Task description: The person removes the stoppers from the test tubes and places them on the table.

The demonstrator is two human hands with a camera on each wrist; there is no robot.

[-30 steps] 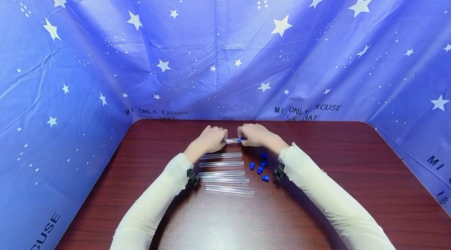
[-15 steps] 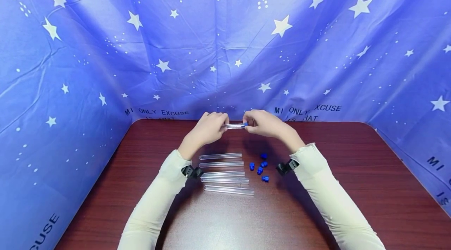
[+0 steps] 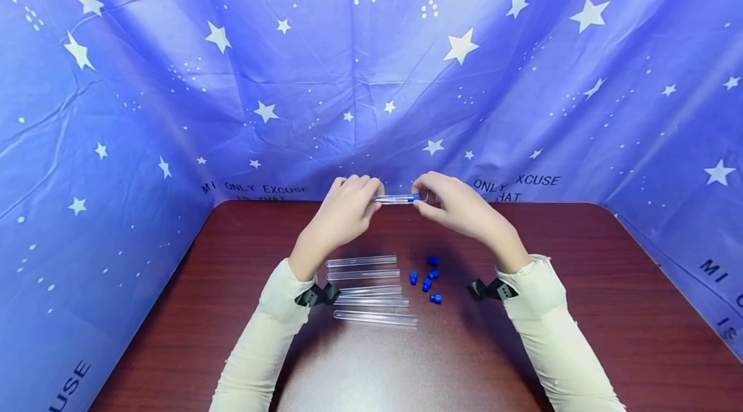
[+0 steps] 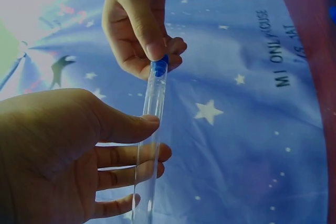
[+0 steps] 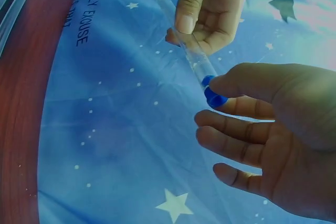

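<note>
Between thumb and fingers my left hand pinches a clear test tube, raised near the table's far edge. A blue cap sits in the tube's mouth. My right hand pinches that cap with thumb and index finger, its other fingers spread loosely, as the right wrist view shows. The tube lies nearly level in the head view, with its capped end to the right. On the table below, several more clear test tubes lie side by side, and several loose blue caps are to the right of them.
The dark red wooden table ends at a blue star-patterned curtain behind and at both sides. Black straps with cameras are on both wrists, near the cream sleeves.
Both hands have risen and moved farther away with the capped tube, and the right hand has shifted right. More of the tube shows between them. The tubes and caps on the table stay put.
</note>
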